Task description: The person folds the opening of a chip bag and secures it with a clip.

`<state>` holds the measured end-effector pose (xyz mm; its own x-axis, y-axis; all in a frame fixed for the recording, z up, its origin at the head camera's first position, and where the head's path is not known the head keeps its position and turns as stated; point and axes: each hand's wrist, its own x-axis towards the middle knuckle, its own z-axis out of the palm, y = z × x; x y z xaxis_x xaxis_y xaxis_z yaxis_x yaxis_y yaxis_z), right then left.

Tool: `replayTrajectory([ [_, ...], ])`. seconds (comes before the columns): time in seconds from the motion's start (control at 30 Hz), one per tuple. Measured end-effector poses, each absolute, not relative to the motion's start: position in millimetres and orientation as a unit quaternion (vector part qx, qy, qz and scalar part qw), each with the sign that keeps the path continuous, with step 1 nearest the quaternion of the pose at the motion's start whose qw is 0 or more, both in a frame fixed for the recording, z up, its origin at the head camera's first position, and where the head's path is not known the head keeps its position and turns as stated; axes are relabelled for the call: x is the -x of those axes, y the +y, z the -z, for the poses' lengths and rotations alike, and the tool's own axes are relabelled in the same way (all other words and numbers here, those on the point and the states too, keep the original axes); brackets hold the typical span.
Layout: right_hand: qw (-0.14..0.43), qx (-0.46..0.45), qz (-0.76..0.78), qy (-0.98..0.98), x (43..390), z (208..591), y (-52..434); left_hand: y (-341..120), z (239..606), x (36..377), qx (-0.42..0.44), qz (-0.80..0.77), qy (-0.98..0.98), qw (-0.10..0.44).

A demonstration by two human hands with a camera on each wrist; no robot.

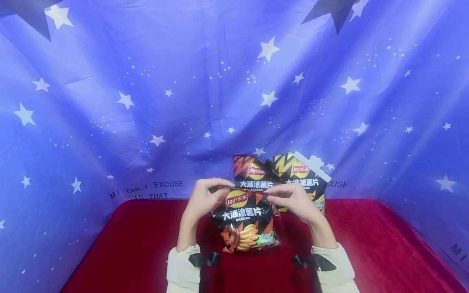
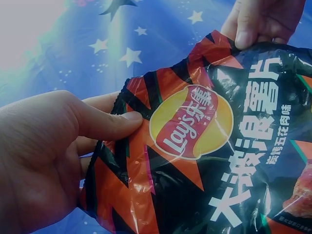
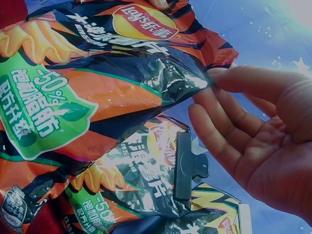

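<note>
Two hands hold a Lay's chip bag up by its top corners, over a red table.

The left hand (image 1: 202, 198) pinches the front Lay's chip bag (image 1: 244, 221) at its top left corner; the right hand (image 1: 293, 199) pinches the top right. Behind stand a second bag (image 1: 253, 173) and a clipped bag (image 1: 304, 175) on the red tablecloth (image 1: 366, 244).

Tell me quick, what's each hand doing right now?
Left hand: grip pinches the top left corner of the front chip bag.
Right hand: grip pinches the same bag's top right corner.
</note>
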<state>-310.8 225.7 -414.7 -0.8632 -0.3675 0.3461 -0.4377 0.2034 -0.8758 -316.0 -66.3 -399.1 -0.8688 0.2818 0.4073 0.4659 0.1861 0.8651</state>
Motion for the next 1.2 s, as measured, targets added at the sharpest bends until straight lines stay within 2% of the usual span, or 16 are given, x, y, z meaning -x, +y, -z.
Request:
replayTrajectory([
  [0.77,0.053,-0.337,-0.579,-0.741,312.9,414.7,232.8,-61.8,396.0,316.5,0.273,0.553,-0.775,0.138],
  [1.2,0.059,-0.355,-0.559,-0.747,311.4,412.2,234.0,-61.3,395.9,314.0,0.257,0.561,-0.779,0.113],
])
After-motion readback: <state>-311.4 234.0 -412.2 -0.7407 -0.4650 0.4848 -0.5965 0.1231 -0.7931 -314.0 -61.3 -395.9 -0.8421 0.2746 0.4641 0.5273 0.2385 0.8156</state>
